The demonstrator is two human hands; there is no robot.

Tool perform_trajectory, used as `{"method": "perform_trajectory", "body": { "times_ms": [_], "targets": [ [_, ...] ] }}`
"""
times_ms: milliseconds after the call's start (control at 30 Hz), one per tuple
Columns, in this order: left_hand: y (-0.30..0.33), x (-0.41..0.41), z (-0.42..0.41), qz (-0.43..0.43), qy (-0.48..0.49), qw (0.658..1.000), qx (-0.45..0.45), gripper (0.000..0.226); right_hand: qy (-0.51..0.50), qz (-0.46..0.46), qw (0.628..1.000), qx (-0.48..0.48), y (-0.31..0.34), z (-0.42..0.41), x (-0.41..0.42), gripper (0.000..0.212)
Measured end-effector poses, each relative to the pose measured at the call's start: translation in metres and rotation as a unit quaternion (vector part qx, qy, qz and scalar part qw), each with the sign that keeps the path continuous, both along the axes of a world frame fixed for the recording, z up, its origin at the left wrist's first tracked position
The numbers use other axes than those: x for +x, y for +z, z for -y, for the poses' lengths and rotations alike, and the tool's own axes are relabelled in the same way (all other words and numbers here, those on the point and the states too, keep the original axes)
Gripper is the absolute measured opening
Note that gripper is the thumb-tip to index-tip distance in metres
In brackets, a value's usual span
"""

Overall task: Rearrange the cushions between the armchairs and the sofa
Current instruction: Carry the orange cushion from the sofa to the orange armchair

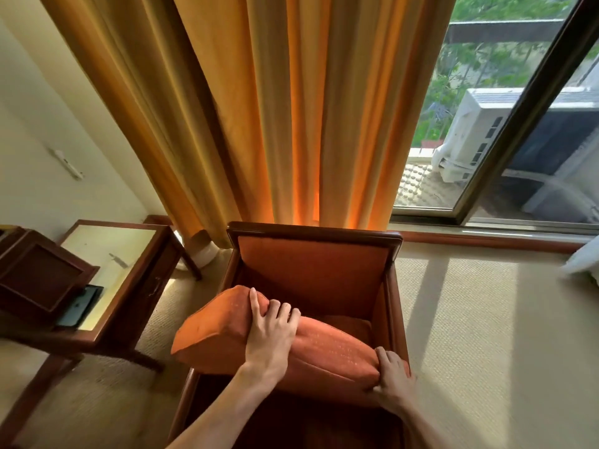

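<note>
**Orange cushion held over the armchair**

The right hand point(393, 382) pinches the near corner of a plump, woven orange cushion point(324, 348); the left hand point(270, 330) clamps its top edge, fingers curled. It hangs over the wood-framed armchair point(312, 264), before pleated golden curtains point(275, 108).

Cushion point(223, 332): woven orange cloth, matt, with rows of small pale flecks. Armchair point(312, 236): frame of dark polished wood, glossy along the top rail; back panel in matching matt orange fabric. Curtain point(275, 108), at 12 o'clock: heavy golden cloth, soft matt folds. Side table point(136, 286), at 9 o'clock: dark wood frame with scuffed varnish, smooth reflective pale top. Carpet point(486, 335), at 3 o'clock: beige, coarse textured weave. Window point(470, 92), at 1 o'clock: clear glass in a dark frame.
</note>
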State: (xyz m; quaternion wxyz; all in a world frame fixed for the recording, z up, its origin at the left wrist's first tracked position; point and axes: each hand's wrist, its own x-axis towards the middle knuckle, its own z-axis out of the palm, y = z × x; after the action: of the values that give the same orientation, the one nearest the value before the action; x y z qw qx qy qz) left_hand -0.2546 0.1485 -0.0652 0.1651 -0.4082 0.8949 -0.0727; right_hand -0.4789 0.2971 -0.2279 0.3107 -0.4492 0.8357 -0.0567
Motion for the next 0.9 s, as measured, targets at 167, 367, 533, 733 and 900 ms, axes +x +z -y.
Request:
{"method": "perform_trajectory", "body": {
  "times_ms": [167,367,533,733,900],
  "targets": [
    [0.020,0.019,0.033,-0.078,0.029,0.996,-0.010,0.076,0.078,-0.024,0.996,-0.036,0.043,0.043,-0.020,0.082],
    [0.080,0.048,0.110,-0.178,0.095,0.979,0.038,0.093,0.193,-0.129,0.954,-0.191,0.173,0.112,-0.061,0.071],
    [0.080,0.031,0.146,-0.225,0.062,0.971,0.059,0.098,0.205,-0.196,0.947,-0.152,0.233,0.153,-0.093,0.078],
    [0.054,0.000,0.231,-0.214,0.041,0.973,0.081,0.107,0.151,-0.168,0.967,-0.119,0.229,0.213,-0.099,0.070],
    [0.000,-0.024,0.302,-0.207,0.027,0.971,0.117,0.111,0.088,-0.156,0.981,-0.077,0.163,0.258,-0.106,0.077]
  ]
}}
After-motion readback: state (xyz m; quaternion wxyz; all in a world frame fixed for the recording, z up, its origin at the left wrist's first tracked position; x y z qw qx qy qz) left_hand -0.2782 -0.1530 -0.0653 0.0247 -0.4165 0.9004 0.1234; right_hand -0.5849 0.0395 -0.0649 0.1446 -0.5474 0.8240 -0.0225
